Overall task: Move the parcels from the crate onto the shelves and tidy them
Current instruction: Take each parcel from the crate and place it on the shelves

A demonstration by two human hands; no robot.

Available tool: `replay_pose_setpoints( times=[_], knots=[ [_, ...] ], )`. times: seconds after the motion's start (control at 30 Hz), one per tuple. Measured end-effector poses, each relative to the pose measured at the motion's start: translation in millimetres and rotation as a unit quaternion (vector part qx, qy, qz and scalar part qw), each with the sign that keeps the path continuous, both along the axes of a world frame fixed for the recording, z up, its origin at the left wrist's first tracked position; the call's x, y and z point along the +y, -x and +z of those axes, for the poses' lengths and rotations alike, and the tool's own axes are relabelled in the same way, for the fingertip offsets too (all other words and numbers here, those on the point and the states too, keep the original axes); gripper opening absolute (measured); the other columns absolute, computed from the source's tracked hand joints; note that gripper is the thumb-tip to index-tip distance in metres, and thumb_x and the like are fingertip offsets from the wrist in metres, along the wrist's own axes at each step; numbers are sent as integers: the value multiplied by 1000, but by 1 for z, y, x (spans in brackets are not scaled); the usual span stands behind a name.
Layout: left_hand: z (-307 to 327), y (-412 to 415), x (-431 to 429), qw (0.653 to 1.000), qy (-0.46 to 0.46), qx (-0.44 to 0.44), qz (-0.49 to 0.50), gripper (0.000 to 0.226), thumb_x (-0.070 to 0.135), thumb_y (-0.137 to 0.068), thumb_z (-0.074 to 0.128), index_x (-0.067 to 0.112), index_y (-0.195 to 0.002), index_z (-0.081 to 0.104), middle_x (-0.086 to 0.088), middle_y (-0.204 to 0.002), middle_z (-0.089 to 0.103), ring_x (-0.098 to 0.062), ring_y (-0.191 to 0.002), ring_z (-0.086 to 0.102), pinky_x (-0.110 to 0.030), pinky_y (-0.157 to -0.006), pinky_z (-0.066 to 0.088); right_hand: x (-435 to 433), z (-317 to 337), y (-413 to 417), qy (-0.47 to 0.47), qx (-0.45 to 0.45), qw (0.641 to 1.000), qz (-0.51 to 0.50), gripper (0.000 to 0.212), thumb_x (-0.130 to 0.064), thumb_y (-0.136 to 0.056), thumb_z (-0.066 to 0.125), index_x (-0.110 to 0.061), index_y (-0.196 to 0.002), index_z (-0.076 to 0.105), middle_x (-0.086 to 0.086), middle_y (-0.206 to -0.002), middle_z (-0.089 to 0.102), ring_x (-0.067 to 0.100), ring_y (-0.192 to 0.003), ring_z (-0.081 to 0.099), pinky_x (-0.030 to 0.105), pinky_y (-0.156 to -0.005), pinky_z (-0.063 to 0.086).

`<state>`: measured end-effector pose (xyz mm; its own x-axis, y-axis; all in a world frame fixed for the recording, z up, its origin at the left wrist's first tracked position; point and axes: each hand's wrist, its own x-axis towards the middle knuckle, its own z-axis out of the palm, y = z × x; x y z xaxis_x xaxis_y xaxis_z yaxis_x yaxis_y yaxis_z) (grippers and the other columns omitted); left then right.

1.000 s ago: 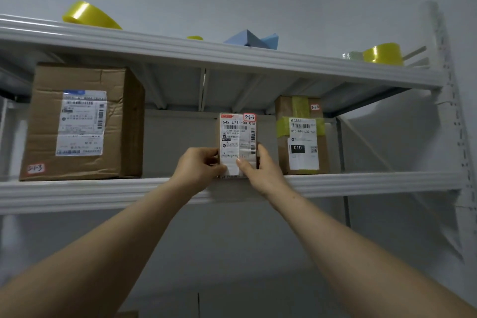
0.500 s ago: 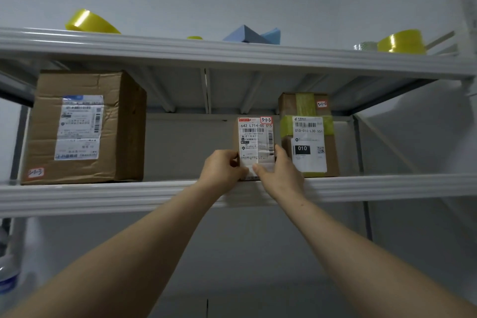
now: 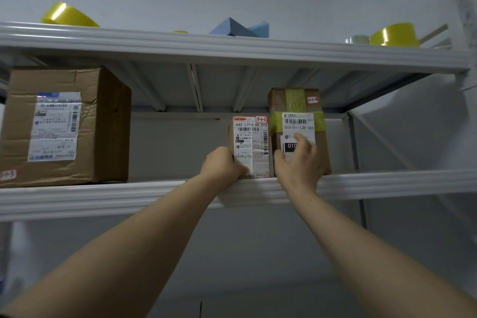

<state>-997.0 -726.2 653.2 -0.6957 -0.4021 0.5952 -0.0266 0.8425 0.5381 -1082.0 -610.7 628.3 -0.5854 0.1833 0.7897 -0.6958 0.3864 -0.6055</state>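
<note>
1. nudging time: the small parcel (image 3: pixel 251 142) stands on the middle shelf (image 3: pixel 116 196), just beside the taped parcel (image 3: pixel 296 103).
2. your left hand (image 3: pixel 222 166) pinches its lower left edge; your right hand (image 3: pixel 300 166) is loose and open over the taped one.
3. square the fronts flush, label out, then let go gently.

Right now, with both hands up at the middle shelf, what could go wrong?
1. The small white-labelled cardboard parcel stands near the front lip of the grey metal shelf; released by the left hand, it might tip forward.
2. The right hand, fingers spread, overlaps the taller brown box with yellow-green tape; a nudge could skew it.
</note>
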Motion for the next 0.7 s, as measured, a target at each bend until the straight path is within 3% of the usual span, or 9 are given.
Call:
replay_pose_setpoints(
  times=[0.13,0.23,0.37,0.47,0.57,0.7],
  knots=[
    [3,-2,3,999,-34,-5,-25,14,23,-85,70,13,-95,66,-5,-99,66,-25,-100,61,-27,-76,44,28,14,16,88,-52,995,-7,50,-29,-95,48,-12,-140,34,14,-142,35,30,-129,37,46,-110,23],
    [5,0,5,998,-47,-6,-34,13,25,-85,69,21,-92,60,-4,-106,66,-20,-92,59,-26,-78,45,48,26,38,71,-132,988,24,58,-38,-98,41,-7,-145,26,17,-145,35,35,-129,40,47,-110,27],
    [6,6,7,997,-66,-3,-35,21,27,-83,72,17,-101,65,-3,-106,67,-20,-96,60,-28,-84,46,64,37,56,42,-190,974,119,71,-57,-92,47,-2,-136,38,16,-136,49,36,-122,49,44,-101,40],
    [6,8,9,997,-74,-5,-33,17,27,-83,72,20,-92,60,1,-94,60,-16,-88,55,-27,-81,44,70,41,59,12,-207,962,177,75,-63,-82,57,-4,-129,47,14,-128,56,33,-116,55,43,-98,45],
    [7,11,10,996,-86,-12,-31,21,29,-79,76,21,-88,58,0,-98,64,-17,-89,58,-27,-83,47,72,41,62,-6,-205,947,249,43,-52,-80,66,-15,-98,59,9,-109,65,26,-95,62,39,-87,50],
    [9,14,10,996,-83,-17,-19,23,29,-79,77,20,-90,59,-2,-103,66,-21,-101,61,-29,-89,48,72,40,67,-16,-217,937,273,49,-37,-80,71,-9,-118,57,10,-111,66,28,-96,63,42,-84,53]
  ],
)
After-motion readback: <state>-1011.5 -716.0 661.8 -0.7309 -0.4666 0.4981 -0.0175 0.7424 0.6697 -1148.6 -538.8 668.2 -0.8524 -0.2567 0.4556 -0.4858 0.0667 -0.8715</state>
